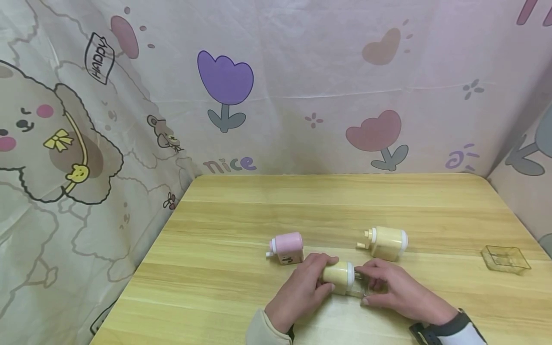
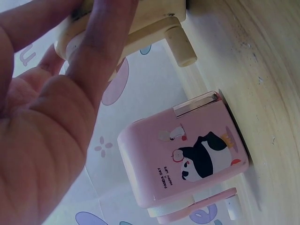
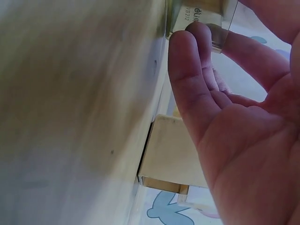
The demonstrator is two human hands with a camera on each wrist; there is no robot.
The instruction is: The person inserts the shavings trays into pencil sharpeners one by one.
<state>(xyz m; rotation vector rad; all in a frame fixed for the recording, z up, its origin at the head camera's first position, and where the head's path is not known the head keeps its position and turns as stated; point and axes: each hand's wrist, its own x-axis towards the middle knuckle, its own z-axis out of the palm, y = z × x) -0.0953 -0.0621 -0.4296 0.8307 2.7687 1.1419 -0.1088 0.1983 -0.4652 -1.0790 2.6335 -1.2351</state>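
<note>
A yellow crank pencil sharpener (image 1: 335, 274) lies in the grip of my left hand (image 1: 301, 287), fingers over its top and thumb on the near side. In the left wrist view its crank handle (image 2: 180, 47) sticks out beyond the fingers. My right hand (image 1: 394, 286) pinches the clear drawer (image 1: 357, 289) at the sharpener's white-rimmed end; part of that drawer shows outside the body. Printed lettering appears through the clear drawer (image 3: 199, 16) in the right wrist view. Just beyond my left hand stands a pink pencil sharpener (image 1: 289, 248) with a panda print.
A second yellow pencil sharpener (image 1: 388, 242) stands behind my right hand, crank to the left. Far right on the wooden table (image 1: 241, 206) sits a clear yellowish drawer (image 1: 505, 261). Printed cloth (image 1: 293, 57) hangs along the back and sides.
</note>
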